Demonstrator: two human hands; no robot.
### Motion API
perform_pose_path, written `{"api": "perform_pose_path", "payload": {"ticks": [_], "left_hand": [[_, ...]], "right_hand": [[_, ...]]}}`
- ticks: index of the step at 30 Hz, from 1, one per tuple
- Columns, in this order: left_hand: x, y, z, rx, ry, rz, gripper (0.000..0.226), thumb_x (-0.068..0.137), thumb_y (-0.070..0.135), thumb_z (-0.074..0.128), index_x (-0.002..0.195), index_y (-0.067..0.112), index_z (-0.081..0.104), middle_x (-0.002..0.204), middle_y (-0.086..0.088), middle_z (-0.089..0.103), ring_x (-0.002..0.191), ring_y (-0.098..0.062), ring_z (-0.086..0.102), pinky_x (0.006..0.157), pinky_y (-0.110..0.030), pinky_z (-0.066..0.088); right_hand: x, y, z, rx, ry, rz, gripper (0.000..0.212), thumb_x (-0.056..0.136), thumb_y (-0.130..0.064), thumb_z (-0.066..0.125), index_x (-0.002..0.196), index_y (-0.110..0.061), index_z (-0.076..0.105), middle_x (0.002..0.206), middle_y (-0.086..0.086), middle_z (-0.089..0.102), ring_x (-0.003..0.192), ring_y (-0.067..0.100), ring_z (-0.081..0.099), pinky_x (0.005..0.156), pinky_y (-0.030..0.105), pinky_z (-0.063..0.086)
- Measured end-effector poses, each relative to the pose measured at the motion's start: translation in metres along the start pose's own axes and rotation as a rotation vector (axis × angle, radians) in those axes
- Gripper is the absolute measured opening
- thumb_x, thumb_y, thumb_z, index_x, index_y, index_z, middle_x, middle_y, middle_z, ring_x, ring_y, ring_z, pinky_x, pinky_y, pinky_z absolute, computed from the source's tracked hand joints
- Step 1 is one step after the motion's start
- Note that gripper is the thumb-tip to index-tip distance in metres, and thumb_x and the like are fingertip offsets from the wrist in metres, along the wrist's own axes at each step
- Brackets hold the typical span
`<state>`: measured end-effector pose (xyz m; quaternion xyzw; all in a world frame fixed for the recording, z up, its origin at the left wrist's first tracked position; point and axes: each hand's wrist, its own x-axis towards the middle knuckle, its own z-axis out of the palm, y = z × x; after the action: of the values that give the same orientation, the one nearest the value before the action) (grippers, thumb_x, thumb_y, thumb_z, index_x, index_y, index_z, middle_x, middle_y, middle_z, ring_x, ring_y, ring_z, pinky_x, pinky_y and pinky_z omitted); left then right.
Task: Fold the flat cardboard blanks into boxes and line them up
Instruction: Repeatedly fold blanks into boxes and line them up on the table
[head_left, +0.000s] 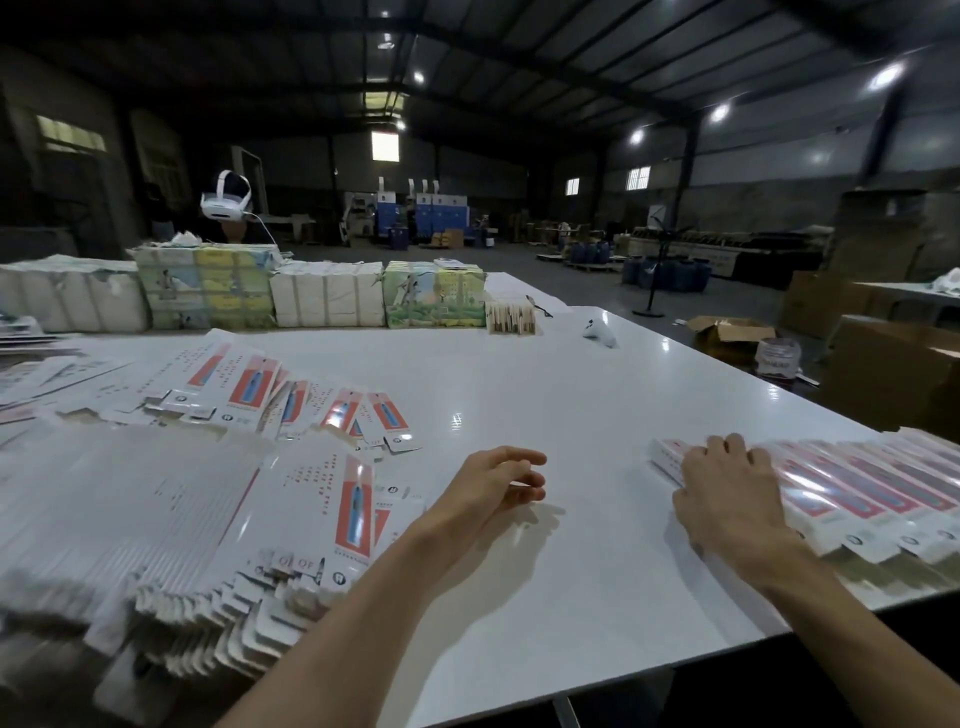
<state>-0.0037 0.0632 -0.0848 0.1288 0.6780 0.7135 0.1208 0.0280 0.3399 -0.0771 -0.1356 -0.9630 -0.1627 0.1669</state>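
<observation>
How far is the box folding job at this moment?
Done: a row of folded boxes lies on the table's right side. In hand: the right hand rests on the row's end; the left hand hovers empty. Left: large piles of flat blanks lie unfolded.

On the table's (519, 395) right side, the row of boxes (857, 493) runs off the picture's right edge, so its count cannot be told. The right hand (732, 493) covers part of the row's end nearest the table's middle. On the table's left side, the blanks (130, 509) blur and are cut off; their print is too small to read. Beyond the table's far edge, the machines (415, 213) are dim and tiny.
</observation>
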Motion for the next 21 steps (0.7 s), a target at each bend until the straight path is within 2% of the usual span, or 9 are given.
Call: {"api": "perform_pose_path", "payload": {"ticks": [2,4,7,9,12,14,16,19,21], "left_hand": [[0.0,-0.002,0.0,0.012,0.004,0.006,0.027,0.109,0.006,0.049,0.123,0.002,0.072,0.096,-0.012,0.069,0.086,-0.023,0.071,0.088,-0.025,0.06],[0.001,-0.005,0.002,-0.011,0.043,0.026,0.028,0.11,0.01,0.048,0.119,0.005,0.073,0.092,-0.01,0.069,0.081,-0.022,0.071,0.083,-0.025,0.06],[0.004,-0.004,0.002,-0.004,0.254,0.09,0.034,0.113,0.03,0.044,0.109,0.011,0.072,0.081,-0.007,0.068,0.068,-0.015,0.067,0.067,-0.023,0.054],[0.006,-0.004,-0.004,0.095,0.399,0.146,0.036,0.111,0.038,0.044,0.099,0.017,0.071,0.073,-0.002,0.066,0.061,-0.009,0.063,0.062,-0.024,0.051],[0.007,-0.005,-0.01,0.286,0.52,0.168,0.031,0.106,0.038,0.045,0.089,0.028,0.07,0.069,0.008,0.065,0.062,-0.006,0.06,0.06,-0.031,0.053],[0.008,-0.002,-0.012,0.509,0.599,0.166,0.027,0.108,0.038,0.048,0.096,0.03,0.071,0.084,0.009,0.07,0.071,-0.008,0.063,0.067,-0.033,0.059],[0.01,0.007,-0.017,0.81,0.685,0.152,0.024,0.108,0.042,0.052,0.111,0.027,0.07,0.098,0.006,0.073,0.077,-0.009,0.064,0.073,-0.028,0.055],[0.0,0.028,-0.034,1.12,0.76,0.108,0.025,0.104,0.046,0.058,0.113,0.026,0.069,0.095,0.004,0.07,0.078,-0.014,0.062,0.072,-0.029,0.044],[-0.012,0.044,-0.049,1.26,0.751,0.007,0.03,0.102,0.047,0.06,0.117,0.023,0.069,0.107,0.0,0.071,0.093,-0.021,0.065,0.078,-0.033,0.046]], "right_hand": [[0.009,-0.023,-0.015,0.061,0.036,-0.063,0.032,0.098,-0.036,0.057,0.125,-0.018,0.058,0.13,0.004,0.059,0.118,0.023,0.052,0.105,0.038,0.042],[0.02,-0.056,-0.03,0.246,0.102,-0.12,0.019,0.097,-0.028,0.055,0.111,-0.016,0.057,0.118,0.004,0.06,0.106,0.023,0.055,0.097,0.038,0.046],[0.031,-0.108,-0.042,0.608,0.161,-0.181,0.011,0.097,-0.021,0.055,0.103,-0.014,0.061,0.103,0.003,0.064,0.089,0.021,0.06,0.084,0.04,0.055],[0.033,-0.135,-0.036,0.789,0.144,-0.205,0.013,0.099,-0.022,0.055,0.105,-0.014,0.063,0.099,0.001,0.067,0.085,0.022,0.063,0.08,0.041,0.056],[0.035,-0.151,-0.015,0.922,0.066,-0.245,0.023,0.1,-0.018,0.052,0.118,-0.015,0.066,0.099,0.0,0.071,0.089,0.022,0.066,0.077,0.035,0.05],[0.038,-0.15,-0.003,0.966,0.057,-0.27,0.023,0.099,-0.017,0.052,0.116,-0.018,0.067,0.088,-0.007,0.068,0.082,0.017,0.064,0.071,0.032,0.045],[0.041,-0.146,0.004,1.0,0.061,-0.272,0.021,0.097,-0.016,0.052,0.111,-0.022,0.068,0.079,-0.013,0.065,0.075,0.013,0.063,0.071,0.035,0.049],[0.045,-0.146,0.006,1.084,0.027,-0.266,0.02,0.096,-0.014,0.055,0.106,-0.024,0.069,0.078,-0.011,0.067,0.075,0.014,0.067,0.078,0.042,0.056],[0.048,-0.147,0.005,1.146,0.003,-0.265,0.019,0.096,-0.013,0.056,0.105,-0.022,0.07,0.08,-0.009,0.067,0.077,0.016,0.068,0.083,0.044,0.058]]}}
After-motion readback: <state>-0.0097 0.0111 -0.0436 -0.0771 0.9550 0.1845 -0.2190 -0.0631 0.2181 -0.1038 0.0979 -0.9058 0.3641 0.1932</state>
